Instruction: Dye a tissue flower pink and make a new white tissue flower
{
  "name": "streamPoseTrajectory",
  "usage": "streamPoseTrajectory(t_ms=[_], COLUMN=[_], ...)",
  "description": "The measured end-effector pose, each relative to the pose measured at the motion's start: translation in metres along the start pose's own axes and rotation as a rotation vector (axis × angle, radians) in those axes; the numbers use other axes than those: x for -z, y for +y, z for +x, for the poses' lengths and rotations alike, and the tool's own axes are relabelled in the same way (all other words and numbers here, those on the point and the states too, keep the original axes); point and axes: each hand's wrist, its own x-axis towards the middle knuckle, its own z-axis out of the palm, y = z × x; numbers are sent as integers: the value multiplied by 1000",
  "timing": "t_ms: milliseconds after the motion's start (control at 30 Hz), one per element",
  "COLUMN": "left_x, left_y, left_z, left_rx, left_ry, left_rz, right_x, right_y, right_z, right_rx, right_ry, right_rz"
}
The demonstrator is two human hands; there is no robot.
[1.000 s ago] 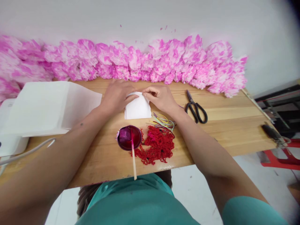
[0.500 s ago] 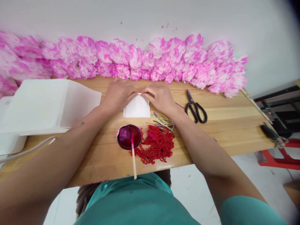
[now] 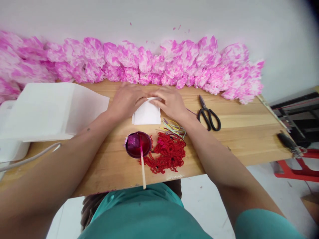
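A small stack of white tissue paper (image 3: 147, 115) lies on the wooden table (image 3: 239, 132) in front of me. My left hand (image 3: 126, 99) and my right hand (image 3: 169, 102) both rest on its far edge, fingers curled and pinching the folded paper between them. Just below the paper stand a small cup of pink dye (image 3: 138, 144) with a wooden stick (image 3: 142, 167) leaning in it, a heap of red yarn (image 3: 168, 153), and a few coloured rubber bands (image 3: 173, 127).
Black scissors (image 3: 208, 114) lie to the right of my right hand. A row of pink-and-white paper flowers (image 3: 149, 64) lines the wall. A large pile of white paper sheets (image 3: 50, 109) sits at the left. A dark tool (image 3: 289, 143) lies at the table's right end.
My hands have drawn closer together on the paper's far edge, and the raised fold has been pressed lower and flatter.
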Motion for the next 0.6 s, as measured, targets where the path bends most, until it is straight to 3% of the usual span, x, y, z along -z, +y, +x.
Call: streamPoseTrajectory(t_ms=[167,300,400,600], left_x=[-5,-8,-5,-2], left_y=[-12,-21,-20,-9], left_z=[-2,-3,-3,-4], left_rx=[-23,59,95,5], left_ry=[67,138,155,116], left_rz=[-50,-63,-80,-89], right_x=[-2,1,1,2], right_y=[1,6,5,0], right_z=[-1,-3,-3,-2], right_rx=[-53,-90,-101,-102], right_ry=[0,12,17,16], right_rz=[13,45,56,50])
